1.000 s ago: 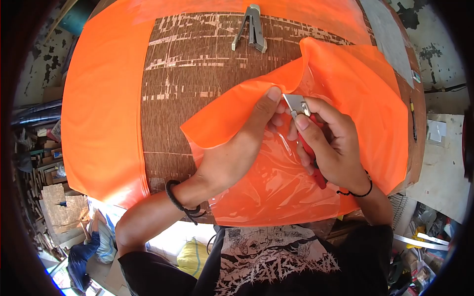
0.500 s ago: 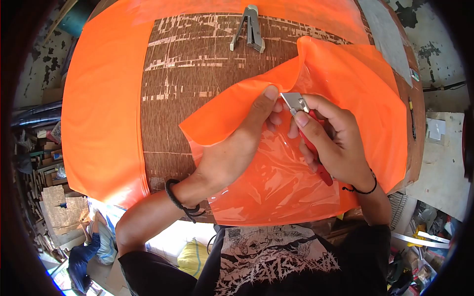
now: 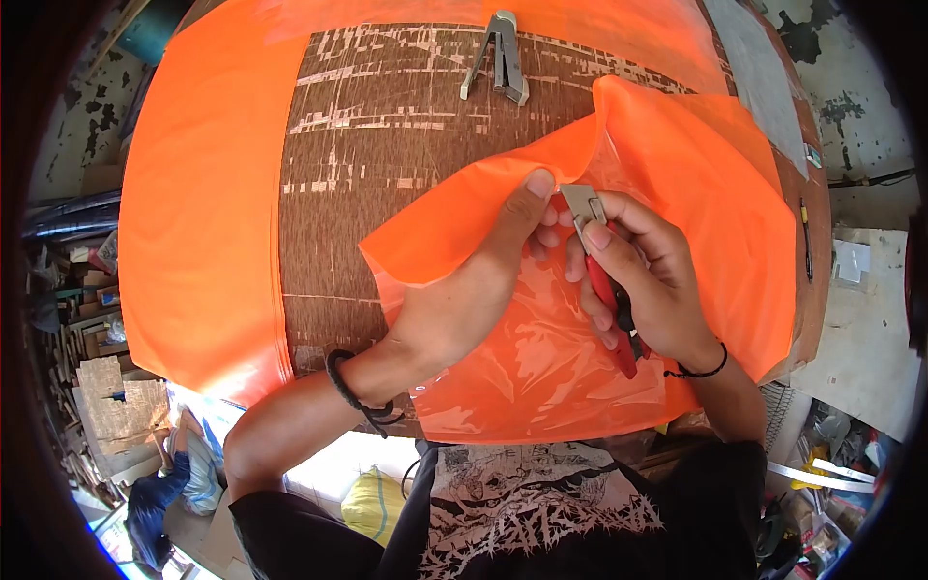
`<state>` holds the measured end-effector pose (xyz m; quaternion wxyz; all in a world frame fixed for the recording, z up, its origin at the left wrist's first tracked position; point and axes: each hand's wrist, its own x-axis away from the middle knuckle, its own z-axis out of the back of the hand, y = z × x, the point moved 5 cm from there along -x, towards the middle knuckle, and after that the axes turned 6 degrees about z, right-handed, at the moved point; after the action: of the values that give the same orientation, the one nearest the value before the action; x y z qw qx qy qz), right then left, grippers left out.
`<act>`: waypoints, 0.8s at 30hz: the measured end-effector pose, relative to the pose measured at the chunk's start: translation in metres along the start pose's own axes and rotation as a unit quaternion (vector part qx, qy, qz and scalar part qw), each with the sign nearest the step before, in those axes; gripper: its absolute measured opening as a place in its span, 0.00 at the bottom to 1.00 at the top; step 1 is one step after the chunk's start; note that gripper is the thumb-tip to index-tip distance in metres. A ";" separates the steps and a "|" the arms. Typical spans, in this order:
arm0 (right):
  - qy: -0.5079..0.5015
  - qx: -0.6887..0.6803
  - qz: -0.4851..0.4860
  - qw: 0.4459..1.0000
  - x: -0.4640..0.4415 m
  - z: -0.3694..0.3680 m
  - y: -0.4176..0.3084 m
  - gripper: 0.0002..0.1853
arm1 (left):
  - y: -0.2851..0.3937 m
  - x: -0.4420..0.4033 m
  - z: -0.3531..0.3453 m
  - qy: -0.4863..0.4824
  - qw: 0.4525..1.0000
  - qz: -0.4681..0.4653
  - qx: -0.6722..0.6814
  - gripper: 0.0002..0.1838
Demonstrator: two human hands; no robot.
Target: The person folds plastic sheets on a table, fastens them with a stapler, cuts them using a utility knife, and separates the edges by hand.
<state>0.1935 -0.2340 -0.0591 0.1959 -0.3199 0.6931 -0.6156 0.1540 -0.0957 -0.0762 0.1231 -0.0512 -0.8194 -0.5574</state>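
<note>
My left hand (image 3: 493, 227) pinches the lifted edge of an orange plastic sheet (image 3: 440, 232) between thumb and fingers. A clear, glossy layer shows on the near part of this sheet. Wrapped in my right hand (image 3: 648, 261) is a utility knife (image 3: 611, 290) with a red and black handle. Its wide metal blade points up and to the left, close beside my left fingertips. Whether the blade touches the sheet I cannot tell.
Beyond the sheet, a metal stapler (image 3: 498, 60) stands on the scored brown tabletop (image 3: 333, 222). Folded orange sheeting (image 3: 203, 213) covers the left side. A pen (image 3: 806, 237) lies near the right edge. Another person (image 3: 164, 498) sits at the lower left.
The knife has turned slightly more upright in my right hand, its blade moving a little away from my left thumb. My left hand keeps its pinch on the sheet.
</note>
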 end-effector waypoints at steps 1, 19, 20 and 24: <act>0.005 0.002 -0.003 1.000 0.000 0.000 0.000 0.15 | -0.002 -0.001 0.001 0.001 1.000 -0.002 0.005 0.14; 0.021 0.030 0.001 0.999 0.001 0.001 0.001 0.15 | -0.001 0.000 0.000 0.010 1.000 -0.004 0.006 0.13; 0.020 0.029 0.001 0.999 0.001 0.001 0.001 0.15 | -0.001 0.000 0.000 0.011 1.000 -0.004 0.013 0.13; 0.027 0.026 0.004 0.999 0.001 0.002 0.002 0.15 | -0.001 0.000 0.000 0.009 1.000 -0.010 0.019 0.13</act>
<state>0.1934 -0.2356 -0.0613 0.1874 -0.2953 0.6833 -0.6409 0.1540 -0.0965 -0.0773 0.1257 -0.0361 -0.8290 -0.5437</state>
